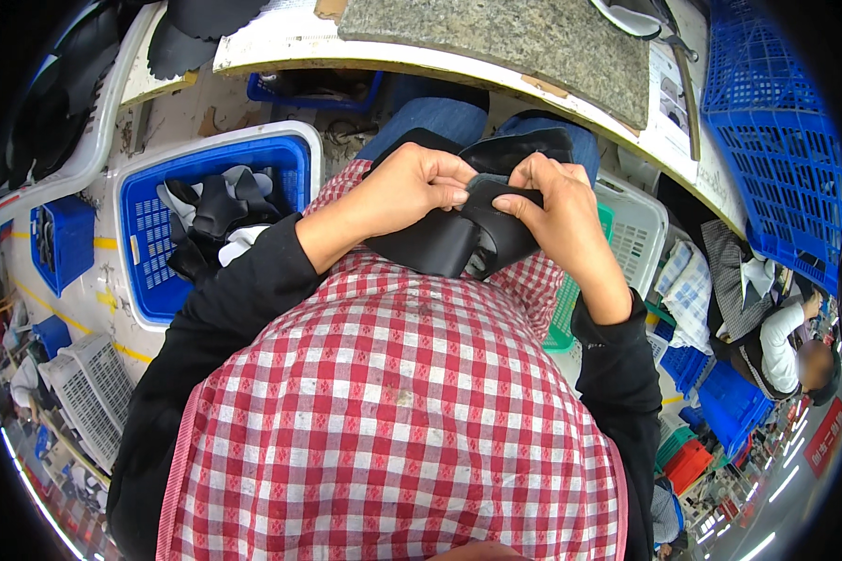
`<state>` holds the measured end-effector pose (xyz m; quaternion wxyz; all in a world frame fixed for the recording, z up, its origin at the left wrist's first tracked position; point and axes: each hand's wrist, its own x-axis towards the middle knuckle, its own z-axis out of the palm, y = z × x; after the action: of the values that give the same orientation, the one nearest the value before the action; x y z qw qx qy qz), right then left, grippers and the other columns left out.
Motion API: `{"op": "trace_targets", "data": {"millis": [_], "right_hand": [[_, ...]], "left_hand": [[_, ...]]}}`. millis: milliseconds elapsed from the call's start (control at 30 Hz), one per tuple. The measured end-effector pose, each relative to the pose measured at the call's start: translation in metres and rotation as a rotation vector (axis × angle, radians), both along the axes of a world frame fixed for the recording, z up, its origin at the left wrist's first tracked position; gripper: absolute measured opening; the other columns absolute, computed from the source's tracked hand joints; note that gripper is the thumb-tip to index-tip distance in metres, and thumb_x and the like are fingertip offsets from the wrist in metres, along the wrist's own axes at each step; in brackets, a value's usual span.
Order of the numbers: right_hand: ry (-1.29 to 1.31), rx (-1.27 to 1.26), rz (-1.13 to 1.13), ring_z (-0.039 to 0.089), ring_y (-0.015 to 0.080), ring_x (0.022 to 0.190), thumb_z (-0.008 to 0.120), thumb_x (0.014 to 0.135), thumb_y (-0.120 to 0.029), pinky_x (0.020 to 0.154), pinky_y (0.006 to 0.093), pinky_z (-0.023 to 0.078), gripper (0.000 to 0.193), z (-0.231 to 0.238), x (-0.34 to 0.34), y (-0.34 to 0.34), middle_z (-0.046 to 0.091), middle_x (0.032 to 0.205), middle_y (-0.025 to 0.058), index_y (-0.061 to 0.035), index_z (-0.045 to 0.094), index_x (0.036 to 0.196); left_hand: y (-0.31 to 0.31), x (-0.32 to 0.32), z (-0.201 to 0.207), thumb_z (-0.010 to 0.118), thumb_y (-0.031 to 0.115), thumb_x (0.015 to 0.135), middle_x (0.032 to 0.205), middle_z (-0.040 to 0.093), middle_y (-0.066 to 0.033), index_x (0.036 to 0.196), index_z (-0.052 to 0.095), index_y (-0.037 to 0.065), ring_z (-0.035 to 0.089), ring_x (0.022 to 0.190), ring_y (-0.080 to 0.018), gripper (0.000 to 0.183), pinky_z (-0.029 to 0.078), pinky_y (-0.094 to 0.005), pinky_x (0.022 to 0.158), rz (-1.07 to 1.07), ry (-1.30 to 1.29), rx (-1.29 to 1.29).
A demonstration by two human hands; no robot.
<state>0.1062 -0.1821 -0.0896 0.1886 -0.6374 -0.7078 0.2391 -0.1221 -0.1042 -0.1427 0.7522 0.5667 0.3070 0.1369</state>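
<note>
Above my lap, a black leather shoe upper (501,224) is held between both hands. My left hand (400,194) pinches its far edge with thumb and fingertips, near the greyish lining. On the other side my right hand (567,213) grips it, the thumb pressed on the outer face and the fingers bent behind. Its lower part hangs in a fold over the red checked apron (393,374), with a gap in the middle. Another black leather piece (524,147) lies across my knees just beyond the hands. The fingers behind the leather are partly hidden.
Ahead is a worktable with a stone slab (505,47) and a hammer (688,84). A blue-lined basket (150,290) holding leather pieces stands left; a white crate (641,224) and green crate are right. Tall blue baskets (776,140) rise at far right, with another person (786,346) beyond.
</note>
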Motion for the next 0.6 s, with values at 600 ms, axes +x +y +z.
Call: {"op": "trace_targets", "data": {"millis": [600], "right_hand": [[-0.113, 0.171, -0.007, 0.063, 0.0278, 0.076, 0.088, 0.078, -0.028, 0.083, 0.0396, 0.043, 0.031, -0.0004, -0.0041, -0.0061, 0.066, 0.074, 0.0045, -0.0101, 0.063, 0.083]], "left_hand": [[0.0012, 0.0016, -0.0029, 0.069, 0.002, 0.098, 0.102, 0.078, -0.0064, 0.118, 0.075, -0.002, 0.069, 0.085, -0.0103, 0.021, 0.057, -0.0266, 0.081, 0.011, 0.044, -0.057]]}}
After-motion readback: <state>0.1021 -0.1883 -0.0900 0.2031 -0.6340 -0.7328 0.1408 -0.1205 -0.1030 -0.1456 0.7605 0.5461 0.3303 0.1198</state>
